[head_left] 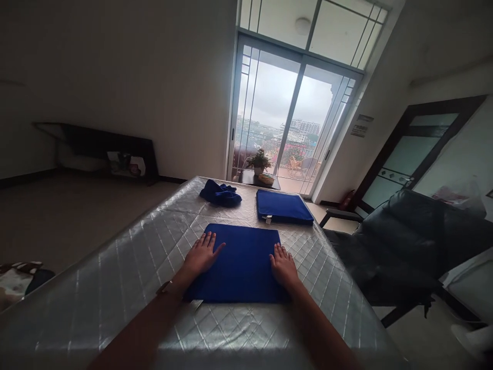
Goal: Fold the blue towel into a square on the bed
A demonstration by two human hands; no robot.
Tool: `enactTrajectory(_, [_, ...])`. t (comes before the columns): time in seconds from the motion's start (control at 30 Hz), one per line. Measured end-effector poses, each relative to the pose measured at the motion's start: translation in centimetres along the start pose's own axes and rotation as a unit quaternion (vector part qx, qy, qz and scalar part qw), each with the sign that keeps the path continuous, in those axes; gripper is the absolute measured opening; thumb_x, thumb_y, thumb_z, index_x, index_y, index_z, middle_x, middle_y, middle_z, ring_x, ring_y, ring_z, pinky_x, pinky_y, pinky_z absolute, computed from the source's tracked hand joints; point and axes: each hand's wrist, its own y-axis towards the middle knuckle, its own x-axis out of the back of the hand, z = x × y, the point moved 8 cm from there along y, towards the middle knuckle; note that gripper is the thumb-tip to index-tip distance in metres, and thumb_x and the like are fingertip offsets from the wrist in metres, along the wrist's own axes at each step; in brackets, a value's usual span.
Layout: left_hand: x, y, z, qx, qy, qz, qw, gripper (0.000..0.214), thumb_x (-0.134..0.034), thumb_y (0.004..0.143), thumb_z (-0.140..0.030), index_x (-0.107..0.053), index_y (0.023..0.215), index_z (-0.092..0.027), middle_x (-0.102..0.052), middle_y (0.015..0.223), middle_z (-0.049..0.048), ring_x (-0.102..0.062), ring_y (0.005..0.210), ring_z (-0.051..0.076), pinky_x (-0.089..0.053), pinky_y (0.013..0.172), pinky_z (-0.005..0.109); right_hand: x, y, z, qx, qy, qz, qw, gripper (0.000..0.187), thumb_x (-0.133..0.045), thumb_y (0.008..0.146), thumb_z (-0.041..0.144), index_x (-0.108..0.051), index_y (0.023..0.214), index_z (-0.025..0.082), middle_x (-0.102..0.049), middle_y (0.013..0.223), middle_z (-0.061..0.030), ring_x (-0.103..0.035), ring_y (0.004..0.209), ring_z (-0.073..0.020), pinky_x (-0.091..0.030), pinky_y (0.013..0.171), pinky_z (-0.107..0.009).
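Note:
A blue folded cloth (242,267) lies flat and squared on the table in front of me, with a small pale tag at its near left edge. My left hand (203,253) rests flat on its left side, fingers stretched out and thumb pointing inward. On the right edge lies my right hand (283,263), open, palm down. Beyond, to the right, sits a neat blue folded stack (284,206) with a white tag at its front. A crumpled blue cloth (220,193) lies at the far left of the table.
The table (127,272) wears a shiny silver quilted cover. A dark padded chair (400,246) stands close by its right side. Behind the far edge are a potted plant (260,162) on a small dark table and a sliding glass door (285,113). A low black frame (111,144) stands by the left wall.

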Motion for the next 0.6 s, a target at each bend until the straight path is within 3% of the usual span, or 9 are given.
enactTrajectory(0.23, [0.6,-0.4,-0.1,0.002,0.016,0.003,1.000,0.078,-0.016,0.097,-0.060,-0.027,0.150,-0.004,-0.023,0.159,0.0176,-0.021,0.147,0.028,-0.018,0.118,0.043,-0.2,-0.4,0.0,0.004,0.014,-0.013,1.000,0.062,-0.017,0.099,0.040,-0.020,0.154,0.011,-0.016,0.160,-0.0045,-0.014,0.148,-0.0203,-0.009,0.118,-0.039])
enactTrajectory(0.37, [3.0,-1.0,-1.2,-0.017,0.025,-0.080,0.996,0.075,-0.017,0.096,-0.060,-0.033,0.149,-0.009,-0.029,0.158,0.0136,-0.020,0.148,0.027,-0.014,0.120,0.047,-0.1,-0.4,0.1,0.000,0.022,-0.010,1.000,0.061,-0.017,0.099,0.039,-0.021,0.154,0.011,-0.017,0.160,-0.0048,-0.014,0.148,-0.0196,-0.008,0.119,-0.039])
enactTrajectory(0.47, [4.0,-2.1,-4.6,-0.098,-0.011,-0.107,0.989,0.072,-0.018,0.097,-0.060,-0.035,0.149,-0.013,-0.031,0.157,0.0104,-0.020,0.148,0.025,-0.017,0.120,0.044,-0.1,-0.5,0.1,-0.002,0.033,-0.012,0.999,0.061,-0.017,0.099,0.039,-0.021,0.153,0.011,-0.018,0.160,-0.0052,-0.014,0.148,-0.0198,-0.008,0.119,-0.040])
enactTrajectory(0.6, [3.2,-3.7,-12.8,-0.243,-0.049,-0.054,0.967,0.072,-0.020,0.097,-0.061,-0.038,0.148,-0.014,-0.032,0.157,0.0117,-0.024,0.147,0.023,-0.023,0.120,0.041,0.0,-0.5,0.2,0.006,0.043,-0.022,0.999,0.061,-0.017,0.100,0.038,-0.022,0.153,0.011,-0.018,0.160,-0.0061,-0.013,0.148,-0.0206,-0.007,0.119,-0.041])
